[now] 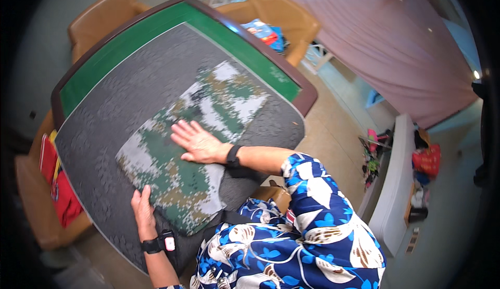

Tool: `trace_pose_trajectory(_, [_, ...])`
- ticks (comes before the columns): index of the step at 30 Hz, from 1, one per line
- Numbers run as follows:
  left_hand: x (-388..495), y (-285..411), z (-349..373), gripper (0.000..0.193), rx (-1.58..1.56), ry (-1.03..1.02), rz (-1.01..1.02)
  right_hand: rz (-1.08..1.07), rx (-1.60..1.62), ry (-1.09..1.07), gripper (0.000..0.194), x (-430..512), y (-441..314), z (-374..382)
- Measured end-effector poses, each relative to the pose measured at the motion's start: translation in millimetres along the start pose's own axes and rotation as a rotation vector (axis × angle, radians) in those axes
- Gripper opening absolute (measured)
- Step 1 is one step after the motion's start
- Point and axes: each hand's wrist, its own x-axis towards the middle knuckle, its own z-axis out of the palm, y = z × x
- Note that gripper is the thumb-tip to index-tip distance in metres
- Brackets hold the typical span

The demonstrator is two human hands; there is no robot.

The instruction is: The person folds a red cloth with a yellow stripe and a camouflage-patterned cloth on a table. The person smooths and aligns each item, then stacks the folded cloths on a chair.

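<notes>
A piece of camouflage fabric in green, brown and white [179, 175] lies folded, flat and long, across a dark grey mat [117, 93] on the table. Flat on its middle rests my right hand [199, 142], palm down with the fingers slightly apart. My left hand [143, 211] is at the fabric's near left edge, thumb and fingers apart; whether it touches the cloth I cannot tell. Each wrist wears a black band.
Green felt [273, 74] and a dark brown rim [308, 101] border the table. Tan chairs stand around it; one holds red cloth [66, 199], another blue and red cloth [269, 35]. To the right are a white bench-like piece [390, 195] and a pink curtain [371, 27].
</notes>
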Motion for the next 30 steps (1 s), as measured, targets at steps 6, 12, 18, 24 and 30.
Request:
trace_pose_trajectory(6, [28,-14,-15,0.037,-0.005,0.066,0.078,0.035,0.063,-0.072,0.073,8,-7,-8])
trace_pose_trajectory(12, [27,-14,-14,0.035,-0.021,0.031,0.113,-0.024,0.133,0.04,0.07,39,-26,-21])
trace_pose_trajectory(18, [31,-30,-18,0.039,0.035,0.062,0.278,-0.045,0.084,-0.118,0.072,45,-6,-2])
trace_pose_trajectory(24, [30,-27,-21,0.035,0.08,0.013,0.209,-0.047,0.065,-0.09,0.071,55,3,3])
trace_pose_trajectory(30, [26,-22,-17,0.032,0.045,-0.022,0.23,-0.031,0.067,-0.073,0.072,60,8,11])
